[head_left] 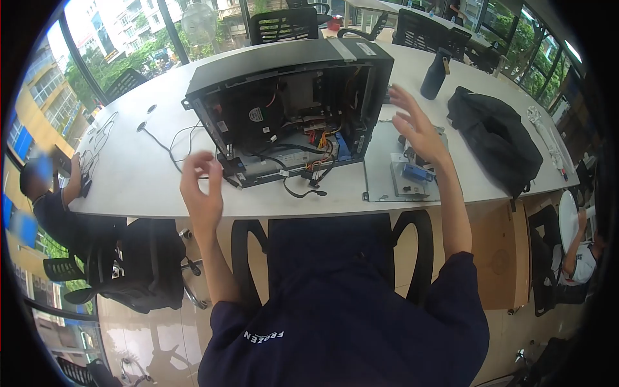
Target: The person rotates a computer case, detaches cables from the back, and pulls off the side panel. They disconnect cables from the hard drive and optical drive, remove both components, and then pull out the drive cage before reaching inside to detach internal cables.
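Observation:
A black computer case (290,61) stands on the white table with its side open toward me. Inside it show a fan (256,115), coloured wires (317,138) and a blue part (342,147). Loose black cables (303,192) hang over its lower front edge. My left hand (202,187) is raised by the case's lower left corner, fingers apart and holding nothing. Off the right side of the case, my right hand (418,129) hovers with spread fingers. Below it lies a metal side panel (380,177) with a bracket holding a blue part (416,173) on top.
A dark bottle (436,74) and a black bag (496,138) occupy the table's right side. Thin cables (169,149) run across the left. A person (48,200) sits at the left end, another (580,258) at far right. A cardboard box (496,258) stands below the table.

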Demonstrator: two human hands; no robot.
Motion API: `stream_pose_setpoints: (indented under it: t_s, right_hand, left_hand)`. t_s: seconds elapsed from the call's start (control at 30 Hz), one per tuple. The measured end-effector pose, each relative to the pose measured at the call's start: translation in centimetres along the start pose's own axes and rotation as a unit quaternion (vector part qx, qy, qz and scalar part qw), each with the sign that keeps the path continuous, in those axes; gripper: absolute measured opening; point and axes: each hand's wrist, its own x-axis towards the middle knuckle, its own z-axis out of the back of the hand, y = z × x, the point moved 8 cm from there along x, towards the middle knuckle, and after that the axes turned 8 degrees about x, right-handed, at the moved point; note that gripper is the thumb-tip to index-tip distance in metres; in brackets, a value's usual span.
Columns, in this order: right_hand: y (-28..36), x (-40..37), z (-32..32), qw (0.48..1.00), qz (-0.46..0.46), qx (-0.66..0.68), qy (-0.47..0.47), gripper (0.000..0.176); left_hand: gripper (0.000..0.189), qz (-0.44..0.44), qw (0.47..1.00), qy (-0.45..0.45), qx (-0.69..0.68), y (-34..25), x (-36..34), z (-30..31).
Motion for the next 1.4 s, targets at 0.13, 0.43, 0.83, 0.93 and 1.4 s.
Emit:
stream_pose_setpoints:
  t_s: [0.13, 0.43, 0.83, 0.93, 1.4]
  right_hand:
    - [1.0, 4.3, -1.9, 0.984, 0.076, 0.159, -0.038, 0.072]
    - [-6.0, 8.2, -4.3, 0.941, 0.077, 0.317, -0.086, 0.064]
    - [-1.6, 9.7, -4.5, 0.949, 0.04, 0.274, -0.147, 0.068]
    - [-1.9, 10.2, -4.4, 0.944, 0.003, 0.286, -0.163, 0.061]
    - [-2.9, 11.6, -4.5, 0.969, -0.072, 0.19, -0.142, 0.034]
  left_hand:
    - [0.074, 0.005, 0.997, 0.021, -0.073, 4.1, 4.6, -1.8]
    - [0.076, 0.028, 0.97, 0.11, -0.217, 10.5, 6.4, -7.9]
    - [0.078, 0.084, 0.975, 0.093, -0.185, 5.8, 9.0, -8.4]
    - [0.081, 0.094, 0.975, 0.09, -0.182, 5.7, 9.5, -8.6]
    - [0.076, 0.16, 0.962, 0.099, -0.197, 5.5, 11.2, -9.3]
